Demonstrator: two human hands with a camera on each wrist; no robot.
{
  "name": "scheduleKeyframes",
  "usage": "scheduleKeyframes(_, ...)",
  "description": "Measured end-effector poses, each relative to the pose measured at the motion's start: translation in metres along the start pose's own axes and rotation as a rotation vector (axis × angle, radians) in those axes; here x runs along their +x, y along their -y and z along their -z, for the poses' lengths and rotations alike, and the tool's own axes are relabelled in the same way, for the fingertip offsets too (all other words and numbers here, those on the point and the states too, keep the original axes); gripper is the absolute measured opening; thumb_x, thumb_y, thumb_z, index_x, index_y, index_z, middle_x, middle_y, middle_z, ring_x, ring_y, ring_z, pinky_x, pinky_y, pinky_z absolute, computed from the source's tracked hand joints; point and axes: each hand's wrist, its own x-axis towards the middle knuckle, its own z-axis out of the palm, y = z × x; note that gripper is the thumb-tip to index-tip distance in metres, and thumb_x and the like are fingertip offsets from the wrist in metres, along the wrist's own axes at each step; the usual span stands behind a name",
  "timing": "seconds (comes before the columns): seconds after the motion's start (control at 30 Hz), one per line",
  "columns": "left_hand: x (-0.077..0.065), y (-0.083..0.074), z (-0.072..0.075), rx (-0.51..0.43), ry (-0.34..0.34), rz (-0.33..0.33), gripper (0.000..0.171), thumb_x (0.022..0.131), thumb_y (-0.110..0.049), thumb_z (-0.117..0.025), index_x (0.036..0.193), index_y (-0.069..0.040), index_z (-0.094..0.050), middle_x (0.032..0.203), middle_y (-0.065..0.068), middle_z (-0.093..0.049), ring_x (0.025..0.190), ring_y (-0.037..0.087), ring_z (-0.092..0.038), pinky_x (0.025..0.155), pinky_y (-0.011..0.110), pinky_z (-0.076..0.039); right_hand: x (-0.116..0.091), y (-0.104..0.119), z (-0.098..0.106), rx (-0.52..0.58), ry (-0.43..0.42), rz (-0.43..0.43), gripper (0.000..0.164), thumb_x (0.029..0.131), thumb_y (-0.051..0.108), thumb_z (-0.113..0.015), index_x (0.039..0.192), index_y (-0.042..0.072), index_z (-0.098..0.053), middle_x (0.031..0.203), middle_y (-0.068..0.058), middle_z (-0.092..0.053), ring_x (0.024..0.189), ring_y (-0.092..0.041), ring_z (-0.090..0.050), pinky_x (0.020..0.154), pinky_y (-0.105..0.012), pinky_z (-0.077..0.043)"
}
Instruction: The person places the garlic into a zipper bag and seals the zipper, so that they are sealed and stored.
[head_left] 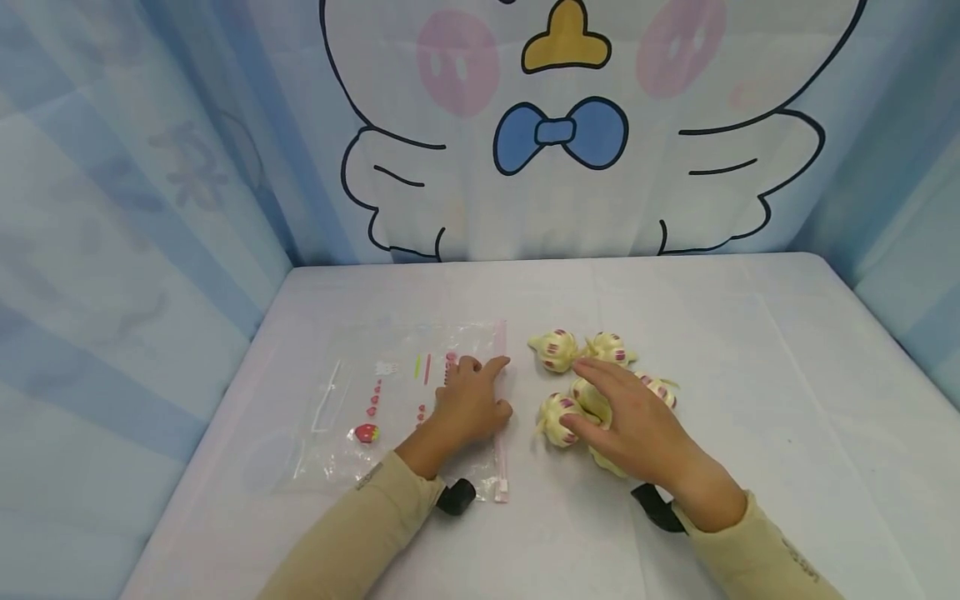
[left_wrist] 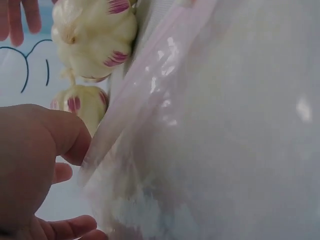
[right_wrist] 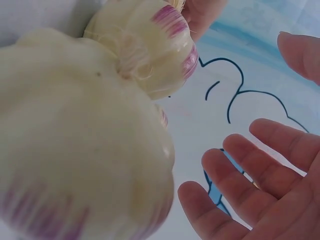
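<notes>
A clear zip bag [head_left: 337, 458] with a pink-edged opening [head_left: 501, 467] and strawberry prints lies flat on the table's left half. Over its pink edge is my left hand [head_left: 471, 404], fingers apart. In the left wrist view the thumb [left_wrist: 75, 137] is right at the pink strip [left_wrist: 150, 75]; the other fingers are spread below it. Several garlic bulbs [head_left: 557, 350], cream with purple streaks, sit clustered right of the bag. My right hand [head_left: 637, 421] is over the cluster, partly hiding it. In the right wrist view its fingers [right_wrist: 240, 180] are extended beside a bulb [right_wrist: 95, 130], holding nothing.
A white cloth covers the table [head_left: 765, 375]. Blue patterned curtains [head_left: 135, 250] hang at the sides, and a cartoon backdrop [head_left: 555, 208] stands behind. Black straps [head_left: 456, 497] are at both wrists.
</notes>
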Motion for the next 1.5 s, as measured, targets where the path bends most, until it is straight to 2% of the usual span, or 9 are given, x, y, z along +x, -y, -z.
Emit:
scheduleKeyframes(0.27,0.003,0.011,0.012,-0.108,0.029,-0.076,0.053,0.084,-0.012,-0.059,0.137,-0.016,-0.061,0.128,0.017,-0.056,0.107,0.03,-0.057,0.088,0.044,-0.049,0.0,-0.001,-0.001,0.003,0.001,-0.006,0.061,0.088,0.028,-0.076,0.137,-0.002,-0.056,0.139,-0.018,-0.055,0.131,-0.038,-0.047,0.103,-0.058,-0.04)
scheduleKeyframes(0.43,0.005,0.017,0.017,-0.15,0.041,-0.083,0.051,0.082,-0.013,-0.057,0.133,-0.006,-0.062,0.125,0.014,-0.062,0.094,0.026,-0.054,0.087,0.042,-0.046,0.001,-0.001,-0.003,0.012,0.001,-0.002,0.061,0.088,0.028,-0.076,0.137,-0.003,-0.056,0.139,-0.018,-0.055,0.131,-0.038,-0.048,0.103,-0.057,-0.041)
scheduleKeyframes(0.5,0.003,0.019,0.019,-0.157,0.038,-0.092,0.052,0.083,-0.013,-0.057,0.133,-0.002,-0.061,0.127,0.015,-0.062,0.099,0.026,-0.056,0.092,0.042,-0.046,0.001,-0.001,-0.003,0.015,0.002,0.001,0.061,0.088,0.027,-0.076,0.137,-0.003,-0.056,0.139,-0.018,-0.055,0.13,-0.038,-0.048,0.102,-0.057,-0.041)
scheduleKeyframes(0.6,-0.001,0.021,0.022,-0.128,0.033,-0.108,0.053,0.086,-0.015,-0.061,0.136,0.002,-0.056,0.135,0.017,-0.058,0.116,0.029,-0.056,0.103,0.044,-0.043,0.002,-0.001,-0.003,0.015,0.002,0.008,0.06,0.089,0.027,-0.075,0.136,-0.004,-0.056,0.139,-0.019,-0.056,0.13,-0.038,-0.049,0.102,-0.056,-0.041)
scheduleKeyframes(0.73,-0.01,0.02,0.029,-0.062,0.023,-0.119,0.06,0.089,-0.019,-0.068,0.142,0.001,-0.05,0.144,0.018,-0.049,0.13,0.031,-0.049,0.108,0.045,-0.04,0.005,0.0,-0.003,0.014,-0.001,0.02,0.059,0.089,0.027,-0.075,0.135,-0.005,-0.056,0.138,-0.02,-0.056,0.129,-0.038,-0.049,0.102,-0.056,-0.041)
scheduleKeyframes(0.97,-0.024,0.015,0.04,-0.01,-0.009,-0.148,0.068,0.088,-0.023,-0.076,0.146,-0.002,-0.047,0.146,0.016,-0.047,0.129,0.029,-0.051,0.106,0.042,-0.042,0.015,0.007,-0.006,0.063,-0.005,0.089,0.055,0.089,0.024,-0.077,0.135,-0.001,-0.06,0.138,-0.017,-0.057,0.128,-0.035,-0.051,0.102,-0.054,-0.043)
scheduleKeyframes(1.1,-0.032,0.012,0.044,0.019,-0.017,-0.171,0.074,0.087,-0.025,-0.078,0.148,-0.003,-0.044,0.146,0.015,-0.046,0.126,0.028,-0.054,0.103,0.041,-0.045,0.022,0.012,-0.012,0.04,-0.008,0.155,0.05,0.087,0.021,-0.077,0.13,-0.001,-0.064,0.134,-0.016,-0.06,0.124,-0.034,-0.055,0.096,-0.05,-0.048)
scheduleKeyframes(1.27,-0.04,0.009,0.049,0.019,-0.018,-0.192,0.082,0.085,-0.028,-0.081,0.152,-0.005,-0.038,0.147,0.013,-0.045,0.122,0.026,-0.057,0.099,0.04,-0.048,0.034,0.022,-0.02,0.018,0.048,0.167,0.049,0.087,0.022,-0.077,0.13,0.001,-0.065,0.133,-0.016,-0.06,0.125,-0.034,-0.053,0.098,-0.049,-0.047)
scheduleKeyframes(1.5,-0.051,0.009,0.056,0.014,-0.052,-0.29,0.089,0.084,-0.025,-0.082,0.153,0.0,-0.033,0.147,0.017,-0.045,0.125,0.028,-0.053,0.101,0.041,-0.046,0.048,0.03,-0.034,0.038,0.077,0.2,0.049,0.088,0.018,-0.077,0.131,-0.002,-0.063,0.132,-0.019,-0.059,0.123,-0.035,-0.055,0.098,-0.049,-0.047)
